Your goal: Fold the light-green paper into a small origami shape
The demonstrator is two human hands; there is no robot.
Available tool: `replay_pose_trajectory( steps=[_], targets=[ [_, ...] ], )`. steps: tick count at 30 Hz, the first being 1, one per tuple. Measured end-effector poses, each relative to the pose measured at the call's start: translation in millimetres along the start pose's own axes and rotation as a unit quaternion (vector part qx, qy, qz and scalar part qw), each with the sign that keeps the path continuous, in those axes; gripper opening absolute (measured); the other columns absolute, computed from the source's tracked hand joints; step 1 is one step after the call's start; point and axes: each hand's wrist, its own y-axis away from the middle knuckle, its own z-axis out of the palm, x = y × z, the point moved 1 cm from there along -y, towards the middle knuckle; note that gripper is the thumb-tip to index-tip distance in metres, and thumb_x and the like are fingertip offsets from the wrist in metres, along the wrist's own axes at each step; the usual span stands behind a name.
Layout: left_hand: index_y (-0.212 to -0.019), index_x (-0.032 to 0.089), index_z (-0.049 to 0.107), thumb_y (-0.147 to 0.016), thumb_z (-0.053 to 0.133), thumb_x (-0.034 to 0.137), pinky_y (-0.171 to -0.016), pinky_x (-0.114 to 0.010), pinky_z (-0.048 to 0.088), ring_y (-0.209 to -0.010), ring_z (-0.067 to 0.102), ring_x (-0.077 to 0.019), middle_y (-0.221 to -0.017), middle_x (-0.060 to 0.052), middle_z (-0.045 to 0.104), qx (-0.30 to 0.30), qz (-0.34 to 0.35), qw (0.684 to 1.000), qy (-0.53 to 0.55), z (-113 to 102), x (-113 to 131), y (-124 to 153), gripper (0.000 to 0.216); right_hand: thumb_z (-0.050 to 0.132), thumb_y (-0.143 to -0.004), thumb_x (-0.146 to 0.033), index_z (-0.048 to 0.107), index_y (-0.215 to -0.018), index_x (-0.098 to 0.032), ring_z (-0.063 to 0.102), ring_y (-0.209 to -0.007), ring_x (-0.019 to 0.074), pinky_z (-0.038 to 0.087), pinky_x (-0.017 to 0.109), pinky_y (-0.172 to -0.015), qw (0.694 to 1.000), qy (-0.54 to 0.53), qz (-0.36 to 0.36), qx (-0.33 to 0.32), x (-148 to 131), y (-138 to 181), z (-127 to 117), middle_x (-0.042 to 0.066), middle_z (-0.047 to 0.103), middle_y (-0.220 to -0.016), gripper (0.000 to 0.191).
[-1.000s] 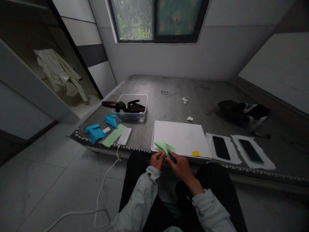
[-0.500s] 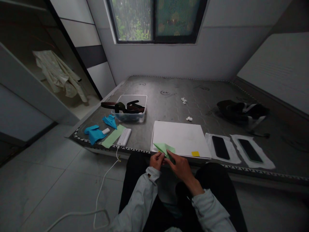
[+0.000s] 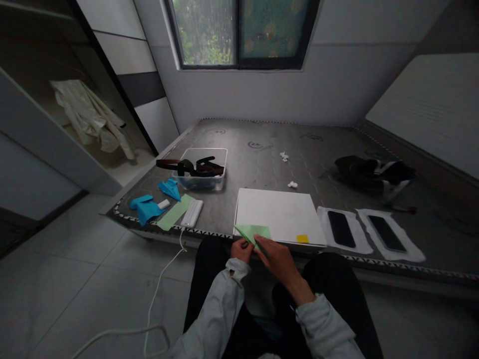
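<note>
Both our left hand [image 3: 241, 250] and right hand [image 3: 280, 260] are pinching a folded green paper [image 3: 263, 231] at the near edge of a white box [image 3: 277, 208]; just right of it, two smartphones [image 3: 341, 229] are lying on white wrappings [image 3: 363, 244]. Well left, blue papers [image 3: 148, 211] are lying.

grn paper [image 3: 263, 230]: pt hid by R hand [image 3: 277, 259] | window [image 3: 238, 32]: top cut

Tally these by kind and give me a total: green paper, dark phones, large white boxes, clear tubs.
Green paper: 2 (a folded sheet and a flat strip)
Dark phones: 2 (the left phone and the right phone)
Large white box: 1
Clear tub: 1
Total: 6
</note>
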Motion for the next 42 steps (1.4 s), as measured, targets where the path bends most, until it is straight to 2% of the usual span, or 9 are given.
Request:
replay_pose_trajectory(
  steps=[5, 11, 19, 24, 26, 29, 33, 36, 42],
  targets=[
    [-0.069, 0.014, 0.074, -0.060, 0.066, 0.030, -0.046, -0.023, 0.049, -0.047, 0.064, -0.0165, -0.059, -0.002, 0.071, -0.017, 0.030, 0.999, -0.011, 0, -1, 5, 0.020, 0.048, -0.088, -0.012, 0.049, -0.134, -0.018, 0.062, -0.112, 0.0203, 0.051, 0.035, -0.096, 0.999, -0.006, 0.031, 0.026, -2, -1, -1, 0.012, 0.062, -0.127, 0.046],
    [-0.067, 0.014, 0.074, -0.068, 0.063, 0.034, -0.053, -0.022, 0.048, -0.055, 0.064, -0.0158, -0.056, -0.001, 0.069, 0.002, 0.118, 0.989, -0.086, -5, 2, 8, 0.023, 0.051, -0.088, -0.019, 0.044, -0.138, -0.015, 0.057, -0.119, 0.0222, 0.047, 0.037, -0.101, 0.999, -0.019, 0.022, 0.026, -6, -1, -3, 0.014, 0.056, -0.134, 0.050],
    [-0.073, 0.013, 0.075, -0.073, 0.063, 0.041, -0.047, -0.023, 0.047, -0.048, 0.063, -0.0167, -0.052, -0.002, 0.067, -0.022, 0.098, 0.993, -0.065, -3, 5, 13, 0.031, 0.043, -0.085, -0.008, 0.043, -0.140, -0.019, 0.057, -0.120, 0.0210, 0.047, 0.039, -0.102, 0.999, -0.030, 0.036, 0.021, -2, -1, -3, 0.011, 0.056, -0.134, 0.056],
    [-0.063, 0.016, 0.073, -0.072, 0.064, 0.043, -0.047, -0.021, 0.041, -0.046, 0.058, -0.0143, -0.048, -0.002, 0.064, 0.038, 0.169, 0.971, -0.167, -3, 9, 18, 0.029, 0.042, -0.081, -0.002, 0.044, -0.138, -0.018, 0.059, -0.117, 0.0204, 0.049, 0.037, -0.100, 0.998, -0.006, 0.061, 0.027, 3, 1, 2, 0.011, 0.058, -0.132, 0.060],
    [-0.059, 0.017, 0.071, -0.069, 0.067, 0.045, -0.048, -0.022, 0.041, -0.047, 0.060, -0.0169, -0.047, -0.004, 0.064, 0.064, 0.162, 0.961, -0.213, -4, 5, 15, 0.030, 0.041, -0.079, 0.000, 0.044, -0.138, -0.018, 0.061, -0.115, 0.0205, 0.050, 0.037, -0.098, 0.998, -0.003, 0.049, 0.024, 3, 1, 2, 0.011, 0.059, -0.131, 0.062],
    [-0.056, 0.017, 0.070, -0.069, 0.067, 0.044, -0.049, -0.028, 0.044, -0.056, 0.068, -0.0273, -0.052, -0.011, 0.068, 0.058, 0.152, 0.953, -0.256, -6, -2, 10, 0.030, 0.042, -0.077, 0.001, 0.044, -0.139, -0.019, 0.060, -0.115, 0.0203, 0.050, 0.036, -0.098, 1.000, -0.006, 0.017, 0.021, 2, 2, 1, 0.010, 0.059, -0.131, 0.064],
    [-0.083, 0.016, 0.077, -0.076, 0.060, 0.036, -0.061, -0.032, 0.053, -0.075, 0.072, -0.0316, -0.077, -0.016, 0.076, 0.050, 0.189, 0.955, -0.224, -10, -2, 11, 0.027, 0.042, -0.081, -0.006, 0.047, -0.137, -0.018, 0.068, -0.101, 0.0213, 0.055, 0.035, -0.089, 0.998, 0.005, 0.040, 0.040, 2, 2, -3, 0.010, 0.065, -0.122, 0.058],
    [-0.110, 0.015, 0.072, -0.072, 0.066, 0.032, -0.064, -0.032, 0.056, -0.080, 0.072, -0.0297, -0.094, -0.015, 0.076, 0.056, 0.196, 0.962, -0.183, -12, 7, 17, 0.042, 0.041, -0.082, -0.010, 0.053, -0.132, -0.017, 0.071, -0.088, 0.0228, 0.056, 0.035, -0.081, 0.993, 0.002, 0.104, 0.065, 5, 2, -9, 0.010, 0.072, -0.109, 0.052],
    [-0.111, 0.015, 0.071, -0.072, 0.068, 0.025, -0.070, -0.032, 0.057, -0.081, 0.073, -0.0277, -0.105, -0.015, 0.073, 0.061, 0.204, 0.960, -0.185, -9, 15, 25, 0.041, 0.044, -0.077, -0.014, 0.058, -0.124, -0.026, 0.071, -0.075, 0.0205, 0.053, 0.029, -0.071, 0.975, -0.084, 0.193, 0.075, 3, 0, -20, 0.003, 0.075, -0.090, 0.050]
  ],
)
